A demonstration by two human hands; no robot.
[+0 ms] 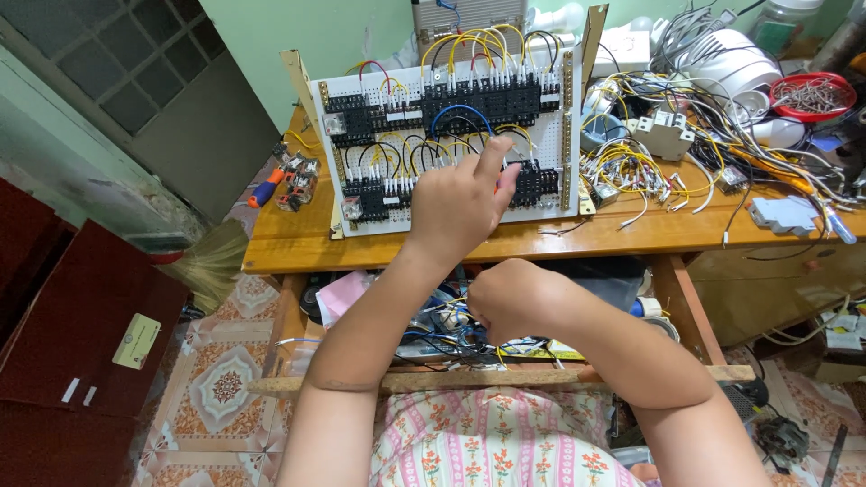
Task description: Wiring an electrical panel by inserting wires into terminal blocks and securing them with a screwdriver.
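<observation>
L hand (460, 203) fingers pinched at wiring board (451, 144), R hand (507, 299) fisted, cluttered wooden table (298, 239), tiled floor (221, 379)

Left hand (460, 203) touches wired panel (451, 135); right hand (510, 298) fisted.

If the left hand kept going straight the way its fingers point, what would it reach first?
Probably the black terminal blocks and wires on the white panel: the left hand points up at it, fingertips at its lower middle. Whether they touch yet is unclear.
</observation>
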